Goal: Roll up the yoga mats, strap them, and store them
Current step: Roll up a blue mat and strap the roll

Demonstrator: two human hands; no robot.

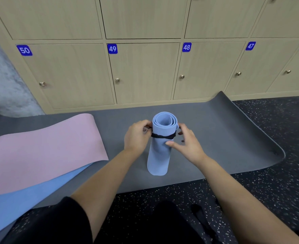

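One roll [158, 155], strap [162, 136] near top edge

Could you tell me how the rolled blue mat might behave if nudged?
Standing tall on a narrow end, the rolled blue mat would probably tip easily. Lying down, it likely rolls. The black strap should keep it from unrolling.

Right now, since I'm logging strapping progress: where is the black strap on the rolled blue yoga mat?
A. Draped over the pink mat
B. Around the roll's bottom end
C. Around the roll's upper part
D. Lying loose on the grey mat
C: the black strap rings the upright rolled blue yoga mat just below its open top end, between the left hand and the right hand.
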